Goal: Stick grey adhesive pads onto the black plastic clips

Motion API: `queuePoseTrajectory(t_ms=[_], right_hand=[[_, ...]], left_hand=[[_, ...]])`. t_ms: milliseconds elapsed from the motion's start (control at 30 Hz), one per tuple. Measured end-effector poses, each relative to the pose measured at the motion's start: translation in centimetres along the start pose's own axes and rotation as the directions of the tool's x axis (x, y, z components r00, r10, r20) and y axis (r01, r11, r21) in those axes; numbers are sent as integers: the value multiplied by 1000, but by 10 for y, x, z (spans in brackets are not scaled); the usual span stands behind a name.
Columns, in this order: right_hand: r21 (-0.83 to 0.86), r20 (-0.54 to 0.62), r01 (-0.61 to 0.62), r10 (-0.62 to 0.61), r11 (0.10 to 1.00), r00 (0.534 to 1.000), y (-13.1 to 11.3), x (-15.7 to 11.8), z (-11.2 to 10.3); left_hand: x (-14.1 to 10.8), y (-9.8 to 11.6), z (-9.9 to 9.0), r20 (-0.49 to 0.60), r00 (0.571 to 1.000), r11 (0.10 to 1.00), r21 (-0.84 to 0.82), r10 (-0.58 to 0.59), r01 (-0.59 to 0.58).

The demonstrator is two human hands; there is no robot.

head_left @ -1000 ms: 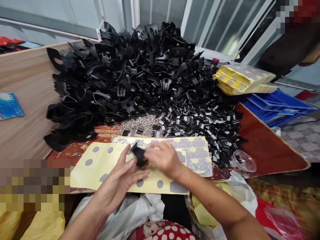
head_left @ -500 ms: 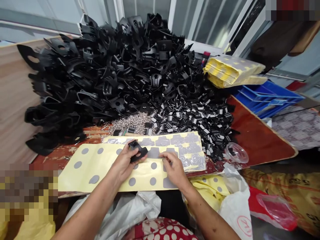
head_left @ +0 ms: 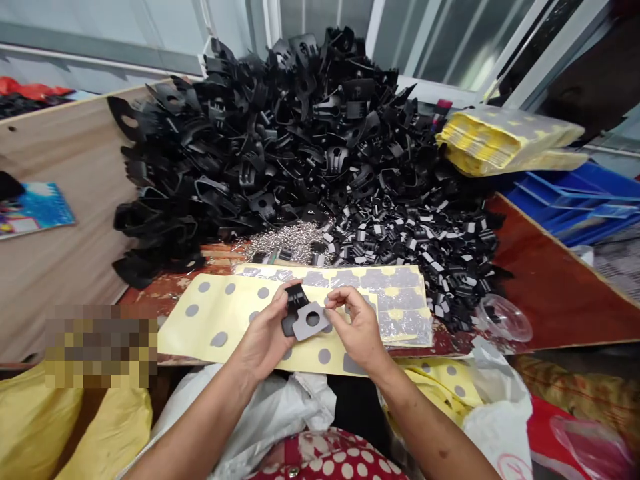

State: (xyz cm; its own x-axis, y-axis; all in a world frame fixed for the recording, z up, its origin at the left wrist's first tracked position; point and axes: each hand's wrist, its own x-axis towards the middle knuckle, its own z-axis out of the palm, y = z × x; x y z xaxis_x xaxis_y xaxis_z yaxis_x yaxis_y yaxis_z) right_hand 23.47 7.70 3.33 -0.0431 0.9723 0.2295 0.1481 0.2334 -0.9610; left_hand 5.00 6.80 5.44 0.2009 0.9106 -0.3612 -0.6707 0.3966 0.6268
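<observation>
My left hand (head_left: 265,337) holds a black plastic piece (head_left: 295,299) between thumb and fingers. A grey sticker with a round hole (head_left: 311,321) lies against the piece's lower right part. My right hand (head_left: 357,327) pinches the sticker's right edge between thumb and forefinger. Beneath both hands is a yellow backing sheet (head_left: 200,333) with grey dots. A second sheet of grey stickers (head_left: 403,300) under clear film lies behind it, to the right.
A tall heap of black plastic parts (head_left: 280,140) covers the table's back. Before it lie small metal pieces (head_left: 290,241) and small black clips (head_left: 410,233). Blue trays (head_left: 575,200), a stack of yellow sheets (head_left: 500,140) and a clear plastic cup (head_left: 505,319) are at the right.
A grey sticker has come off the yellow sheet and is now in my right hand's pinch, against the black piece. The view has shifted left, showing more of the wooden board.
</observation>
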Motion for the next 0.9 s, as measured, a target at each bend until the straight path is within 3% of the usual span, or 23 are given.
queuePoseTrajectory(t_ms=[200,733,900], right_hand=[[35,-5,-6,6,999,1000,3,0,21],[-59,2,60,-60,996,998,0,-3,36],[-192,47,170,-164,967,985,-7,-5,38]], left_hand=[[-6,-2,-6,50,999,996,-84,10,-6],[-11,-1,-16,39,999,995,-94,25,-21],[-13,-8,-14,11,995,994,56,97,-98]])
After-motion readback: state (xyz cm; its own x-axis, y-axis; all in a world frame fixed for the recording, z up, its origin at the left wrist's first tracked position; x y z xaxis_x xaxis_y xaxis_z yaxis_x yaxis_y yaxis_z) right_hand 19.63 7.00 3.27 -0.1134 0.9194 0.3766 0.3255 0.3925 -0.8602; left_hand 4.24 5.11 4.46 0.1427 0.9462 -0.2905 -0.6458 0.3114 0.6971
